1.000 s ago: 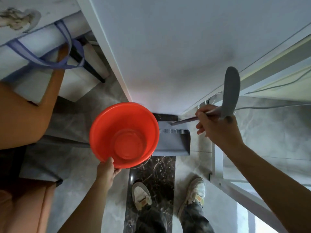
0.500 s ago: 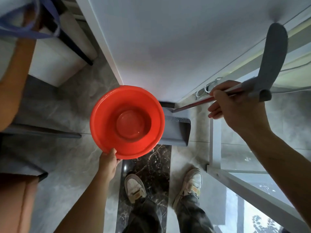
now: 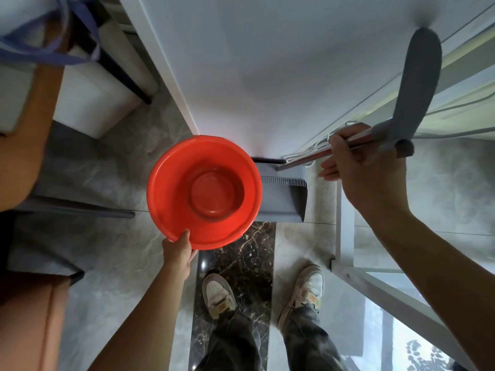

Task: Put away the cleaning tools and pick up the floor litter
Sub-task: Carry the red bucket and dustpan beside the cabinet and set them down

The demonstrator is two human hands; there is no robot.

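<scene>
Round red plastic basin [image 3: 203, 191], near rim pinched in the left grip [image 3: 178, 253], hides part of the grey plastic dustpan [image 3: 284, 199] beyond it. The right grip [image 3: 367, 172], arm outstretched, clasps the dustpan's slim metal pole [image 3: 302, 162].

The basin [image 3: 203, 194] is smooth, glossy orange-red plastic, and light glints off its bottom. The dustpan [image 3: 281, 199] is matt grey plastic with a finely ribbed comb along one edge. Its pole [image 3: 300, 162] is thin, shiny metal and ends in a dull grey plastic grip [image 3: 412, 87]. The floor [image 3: 107, 156] is polished grey stone-look tile. A dark veined strip [image 3: 241, 245] in it looks glossier still. The shoes [image 3: 217, 290] are scuffed and off-white, and the trousers [image 3: 308, 341] are dark, rumpled cloth. The wall [image 3: 267, 62] is smooth, matt white. The strap [image 3: 67, 60] is blue cloth.
</scene>
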